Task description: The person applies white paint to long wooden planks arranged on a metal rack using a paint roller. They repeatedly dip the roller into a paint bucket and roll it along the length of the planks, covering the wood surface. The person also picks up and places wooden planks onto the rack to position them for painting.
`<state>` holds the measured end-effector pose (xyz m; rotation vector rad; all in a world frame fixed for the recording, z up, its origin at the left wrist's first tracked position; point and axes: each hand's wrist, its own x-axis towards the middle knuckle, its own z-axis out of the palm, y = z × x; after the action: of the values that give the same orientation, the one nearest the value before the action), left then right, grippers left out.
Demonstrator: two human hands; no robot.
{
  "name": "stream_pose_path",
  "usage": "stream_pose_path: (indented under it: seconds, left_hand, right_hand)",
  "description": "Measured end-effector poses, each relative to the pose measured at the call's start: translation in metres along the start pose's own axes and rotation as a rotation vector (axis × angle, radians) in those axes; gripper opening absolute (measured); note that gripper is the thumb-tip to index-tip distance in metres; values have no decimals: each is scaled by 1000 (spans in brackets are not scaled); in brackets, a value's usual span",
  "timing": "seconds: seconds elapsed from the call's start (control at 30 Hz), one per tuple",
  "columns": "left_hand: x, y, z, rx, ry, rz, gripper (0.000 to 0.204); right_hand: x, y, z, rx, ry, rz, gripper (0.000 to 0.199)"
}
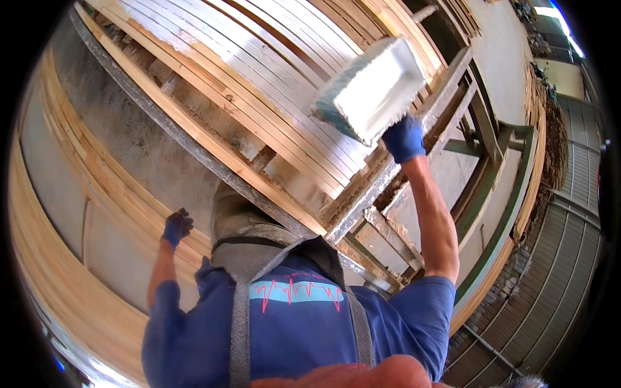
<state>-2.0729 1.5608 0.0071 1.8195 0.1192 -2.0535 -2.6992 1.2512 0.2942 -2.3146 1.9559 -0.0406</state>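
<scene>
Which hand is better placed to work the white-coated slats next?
Right, most likely. The right hand already grips the white block beside the slats. The left hand is far off, by the side planks.

R hand (402, 137) fingertips hidden behind white block (372, 90); far clutter (538, 40) top right too small to ID.

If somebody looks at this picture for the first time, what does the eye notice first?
First comes the white-coated block at upper centre, held up by the right hand in a blue glove. Under it, white-painted wooden slats lie on a rough frame. At the left, the gloved left hand hangs free beside stacked pale boards.
</scene>
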Motion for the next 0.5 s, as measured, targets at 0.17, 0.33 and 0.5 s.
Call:
stream_pose_path:
  seconds: [0.17,0.33,0.5]
  left_hand:
    - [-9,11,8,-183,148,6,22]
    - [-29,-14,28,107,70,-178,17]
    - [-11,-39,4,93,167,-86,34]
  right_hand:
    - [-78,48,-40,104,16,-75,21]
    - [-154,108,-57,66,-13,102,21]
    - [-125,135,-42,234,80,50,24]
